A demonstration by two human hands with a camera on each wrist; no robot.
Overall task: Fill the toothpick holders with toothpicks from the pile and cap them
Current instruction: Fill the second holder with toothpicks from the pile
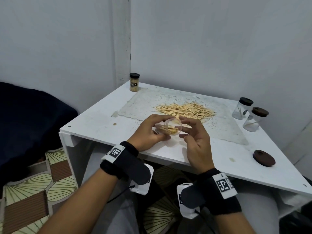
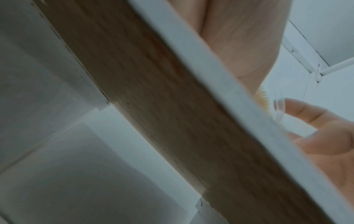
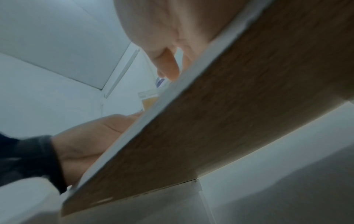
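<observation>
My left hand [image 1: 162, 130] grips a clear toothpick holder [image 1: 173, 127], tilted on its side just above the table with its mouth toward the right. Toothpicks partly fill it. My right hand [image 1: 183, 127] hovers at the holder's mouth with relaxed, spread fingers, the index finger by the rim, holding nothing I can see. The toothpick pile [image 1: 185, 110] lies just beyond both hands on a pale mat. In the left wrist view the table edge hides most of the holder's rim [image 2: 277, 109]. The right wrist view shows a sliver of the holder [image 3: 149, 97].
A full, capped holder [image 1: 134, 82] stands at the far left corner of the white table [image 1: 94, 122]. Two capped, nearly empty holders [image 1: 242, 108] [image 1: 255, 119] stand at the right edge. A loose brown cap [image 1: 264, 157] lies near the front right. A wall is close behind.
</observation>
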